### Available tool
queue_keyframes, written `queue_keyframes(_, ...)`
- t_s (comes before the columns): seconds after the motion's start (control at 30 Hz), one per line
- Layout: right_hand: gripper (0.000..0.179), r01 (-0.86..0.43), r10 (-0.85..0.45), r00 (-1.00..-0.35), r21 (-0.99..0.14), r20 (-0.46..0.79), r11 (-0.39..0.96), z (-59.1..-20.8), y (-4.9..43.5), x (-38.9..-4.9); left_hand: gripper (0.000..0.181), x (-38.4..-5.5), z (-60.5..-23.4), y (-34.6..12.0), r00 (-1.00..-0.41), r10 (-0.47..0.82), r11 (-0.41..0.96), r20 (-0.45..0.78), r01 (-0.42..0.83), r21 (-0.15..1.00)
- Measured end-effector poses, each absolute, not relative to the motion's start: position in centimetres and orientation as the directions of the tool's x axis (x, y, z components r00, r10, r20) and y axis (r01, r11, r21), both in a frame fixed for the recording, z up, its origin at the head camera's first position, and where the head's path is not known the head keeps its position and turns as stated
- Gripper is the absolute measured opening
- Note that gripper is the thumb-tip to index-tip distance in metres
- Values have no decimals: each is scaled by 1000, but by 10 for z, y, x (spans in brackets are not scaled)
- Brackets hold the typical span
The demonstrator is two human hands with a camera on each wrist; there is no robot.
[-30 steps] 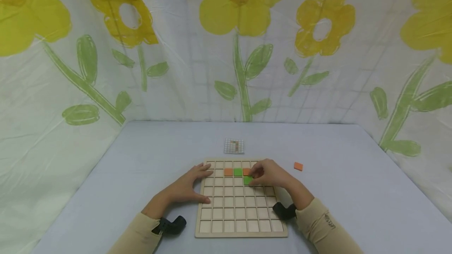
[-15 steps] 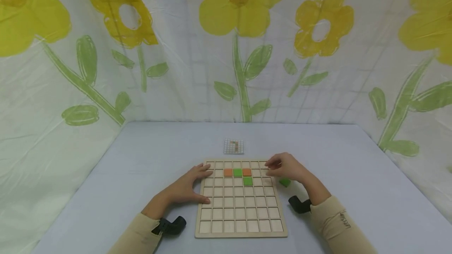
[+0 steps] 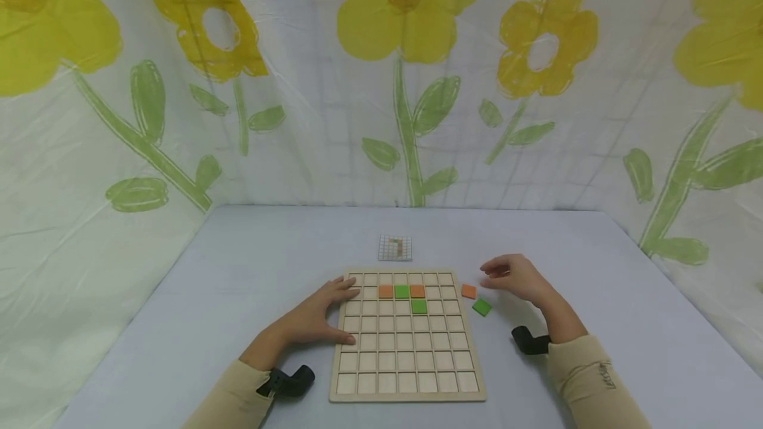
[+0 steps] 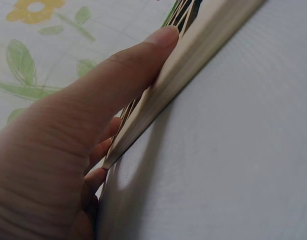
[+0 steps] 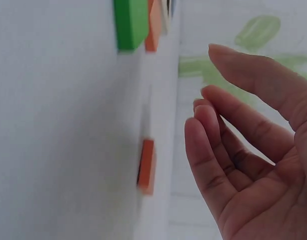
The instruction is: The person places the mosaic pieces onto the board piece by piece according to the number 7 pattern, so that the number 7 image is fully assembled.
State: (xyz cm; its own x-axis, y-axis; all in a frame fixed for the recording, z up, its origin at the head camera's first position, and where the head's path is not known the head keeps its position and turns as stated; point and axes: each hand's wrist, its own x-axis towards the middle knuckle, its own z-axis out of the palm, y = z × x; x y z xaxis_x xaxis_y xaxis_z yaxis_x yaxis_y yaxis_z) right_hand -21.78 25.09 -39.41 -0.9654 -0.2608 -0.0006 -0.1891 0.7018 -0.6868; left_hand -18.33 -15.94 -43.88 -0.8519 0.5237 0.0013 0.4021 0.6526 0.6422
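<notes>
A wooden grid board [image 3: 407, 396] lies on the table, with orange tiles [image 3: 385, 292] and green tiles [image 3: 419, 306] in its upper cells. My left hand [image 3: 312, 313] rests on the board's left edge, fingers spread and thumb on the rim; the left wrist view shows the thumb [image 4: 128, 65] lying along that edge. To the right of the board, my right hand [image 3: 512, 278] hovers over the table with fingers loosely bent and nothing in them. Nearest it are a loose orange tile [image 3: 469, 291] and a loose green tile [image 3: 481, 307]. Another orange tile [image 5: 147, 167] shows in the right wrist view.
A small card [image 3: 395, 248] printed with a grid pattern lies just beyond the board. White cloth [image 3: 310, 151] with painted flowers hangs behind the table. Each wrist carries a black camera mount [image 3: 292, 381].
My right hand has left the green tile on the board and moved right, past the board's edge. The loose orange and green tiles there have come into sight. My left hand has stayed put.
</notes>
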Motion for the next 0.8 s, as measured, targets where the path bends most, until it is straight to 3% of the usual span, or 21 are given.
queue_keyframes(0.37, 45, -19, -101, -991, -671, -83, 742, -403, 278, -217, 90, -182, -438, -159, -854, 520, 652, -5, 393, 649)
queue_keyframes(0.8, 38, 39, -67, -989, -661, -135, 749, -408, 285, -216, 91, -182, -438, -159, -853, 523, 649, 0, 398, 649)
